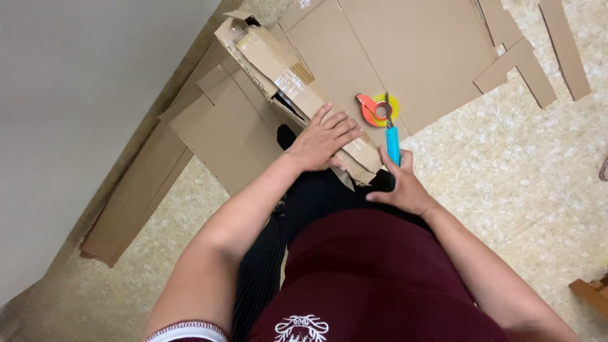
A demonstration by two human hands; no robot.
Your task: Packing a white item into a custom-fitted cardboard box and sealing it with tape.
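My left hand (322, 140) lies flat, fingers spread, on a long folded cardboard piece (286, 77) that bears strips of clear tape. My right hand (405, 187) grips a craft knife with a blue handle (393, 144), its blade pointing away from me towards the tape dispenser. The knife tip sits beside the near end of the cardboard piece. An orange and yellow tape dispenser (377, 108) lies on the floor just beyond the blade.
A large flat cardboard sheet (405, 44) covers the floor ahead. Cardboard strips (563, 44) lie at the upper right, and more flattened cardboard (221, 133) leans along the grey wall (76, 95) at the left. A wooden object (592, 292) shows at the right edge.
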